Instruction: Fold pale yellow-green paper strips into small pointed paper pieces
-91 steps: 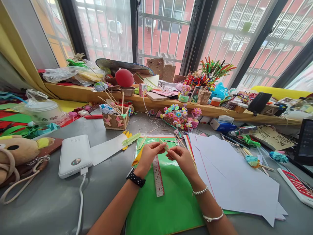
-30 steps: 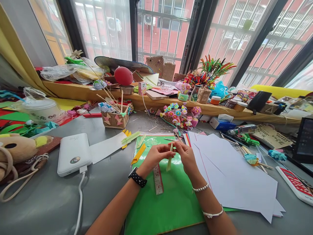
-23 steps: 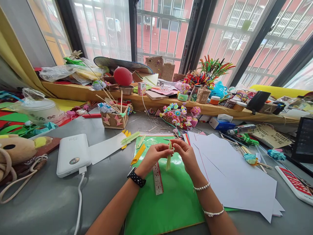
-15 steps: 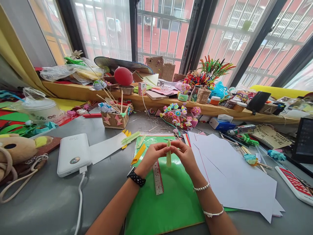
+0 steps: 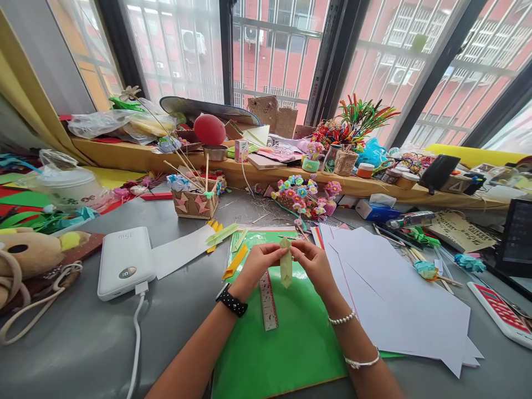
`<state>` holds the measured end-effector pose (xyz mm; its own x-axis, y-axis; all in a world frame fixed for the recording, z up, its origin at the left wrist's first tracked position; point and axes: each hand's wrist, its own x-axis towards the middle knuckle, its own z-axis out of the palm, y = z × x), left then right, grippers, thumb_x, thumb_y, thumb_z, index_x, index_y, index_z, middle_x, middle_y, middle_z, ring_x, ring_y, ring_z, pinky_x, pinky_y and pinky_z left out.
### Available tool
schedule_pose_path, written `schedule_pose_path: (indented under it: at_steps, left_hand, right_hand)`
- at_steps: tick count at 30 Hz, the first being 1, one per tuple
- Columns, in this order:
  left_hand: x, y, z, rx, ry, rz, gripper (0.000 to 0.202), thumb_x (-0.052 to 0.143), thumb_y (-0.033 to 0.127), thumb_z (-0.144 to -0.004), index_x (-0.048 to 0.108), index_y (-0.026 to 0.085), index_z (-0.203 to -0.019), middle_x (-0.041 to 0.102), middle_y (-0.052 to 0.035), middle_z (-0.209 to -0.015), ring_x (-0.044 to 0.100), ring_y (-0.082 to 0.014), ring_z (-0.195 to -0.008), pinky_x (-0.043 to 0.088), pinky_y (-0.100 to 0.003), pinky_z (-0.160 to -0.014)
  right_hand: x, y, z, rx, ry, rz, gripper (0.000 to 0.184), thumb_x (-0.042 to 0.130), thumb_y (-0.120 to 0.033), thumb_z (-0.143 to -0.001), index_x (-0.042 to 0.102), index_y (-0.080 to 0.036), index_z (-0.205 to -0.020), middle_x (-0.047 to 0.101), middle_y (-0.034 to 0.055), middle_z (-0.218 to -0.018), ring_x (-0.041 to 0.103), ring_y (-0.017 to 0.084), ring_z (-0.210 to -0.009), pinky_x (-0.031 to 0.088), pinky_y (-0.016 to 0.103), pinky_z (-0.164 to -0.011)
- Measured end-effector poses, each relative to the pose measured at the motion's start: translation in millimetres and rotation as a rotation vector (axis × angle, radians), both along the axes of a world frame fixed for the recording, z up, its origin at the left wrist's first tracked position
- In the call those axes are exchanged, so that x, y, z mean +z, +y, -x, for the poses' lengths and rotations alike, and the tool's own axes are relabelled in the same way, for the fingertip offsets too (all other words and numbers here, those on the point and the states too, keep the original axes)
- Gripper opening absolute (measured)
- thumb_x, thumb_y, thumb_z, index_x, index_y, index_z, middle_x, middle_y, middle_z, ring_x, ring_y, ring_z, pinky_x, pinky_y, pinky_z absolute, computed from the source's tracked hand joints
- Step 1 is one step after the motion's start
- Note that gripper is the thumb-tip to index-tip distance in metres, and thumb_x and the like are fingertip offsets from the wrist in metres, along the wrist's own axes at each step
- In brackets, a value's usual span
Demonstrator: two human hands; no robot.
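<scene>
A narrow folded strip of pale green paper [image 5: 286, 271] hangs upright between my two hands, with pointed ends. My left hand [image 5: 266, 260] pinches its left edge between thumb and fingers. From the other side, my right hand [image 5: 310, 259] pinches it near the upper part. Below lies a green sheet [image 5: 286, 343] on the table, with a patterned ruler [image 5: 268, 302] resting on it. Folded yellow paper [image 5: 235, 262] lies beside my left hand, and more pale green folded strips [image 5: 222, 235] are farther left.
A white power bank [image 5: 126, 260] with a cable is at left. White paper sheets [image 5: 399, 293] cover the right side. A cardboard box with sticks [image 5: 195, 199] and a bunch of craft flowers [image 5: 301, 197] stand at the back. A red calculator [image 5: 502, 310] lies far right.
The pale green strip has turned so that a wider face shows towards me. Both hands stay in nearly the same place, still pinching it.
</scene>
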<state>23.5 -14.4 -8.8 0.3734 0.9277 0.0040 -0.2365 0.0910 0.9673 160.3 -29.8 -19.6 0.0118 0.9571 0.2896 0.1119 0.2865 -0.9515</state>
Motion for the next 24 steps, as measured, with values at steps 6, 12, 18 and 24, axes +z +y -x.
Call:
schedule_pose_path:
  at_steps: [6, 12, 18, 24]
  left_hand:
    - [-1.2, 1.1, 1.0, 0.079, -0.06, 0.022, 0.026, 0.061, 0.03, -0.063, 0.065, 0.01, -0.08, 0.065, -0.0049, -0.068, 0.058, -0.0156, -0.065, 0.046, -0.03, -0.069]
    - [0.5, 0.0, 1.6, 0.121, -0.078, 0.031, 0.026, 0.06, 0.032, -0.064, 0.064, 0.01, -0.076, 0.061, -0.0042, -0.068, 0.056, -0.0145, -0.068, 0.046, -0.027, -0.067]
    - [-0.3, 0.4, 1.5, 0.147, 0.056, -0.003, 0.022, 0.066, 0.033, -0.055, 0.058, 0.013, -0.062, 0.053, 0.002, -0.061, 0.051, -0.0097, -0.06, 0.042, -0.02, -0.055]
    - [-3.1, 4.5, 3.5, 0.128, 0.14, -0.062, 0.026, 0.065, 0.037, -0.054, 0.056, 0.012, -0.054, 0.052, 0.0022, -0.053, 0.048, -0.009, -0.052, 0.039, -0.02, -0.052]
  right_hand:
    - [-0.8, 1.2, 0.5, -0.025, -0.176, 0.031, 0.024, 0.055, -0.036, -0.068, 0.059, -0.015, -0.079, 0.062, 0.0059, -0.076, 0.057, 0.017, -0.068, 0.046, 0.027, -0.055]
    - [1.4, -2.5, 3.8, -0.015, -0.284, 0.044, 0.026, 0.058, -0.04, -0.065, 0.057, -0.015, -0.058, 0.056, 0.0013, -0.054, 0.05, 0.013, -0.051, 0.04, 0.024, -0.048]
    - [0.2, -2.8, 4.0, -0.01, -0.211, 0.066, 0.027, 0.058, -0.041, -0.064, 0.057, -0.015, -0.059, 0.056, 0.0006, -0.053, 0.05, 0.012, -0.049, 0.038, 0.023, -0.046]
    - [0.5, -2.0, 4.1, 0.039, -0.138, 0.095, 0.025, 0.059, -0.04, -0.063, 0.058, -0.016, -0.059, 0.056, 0.0002, -0.054, 0.05, 0.013, -0.05, 0.039, 0.024, -0.048]
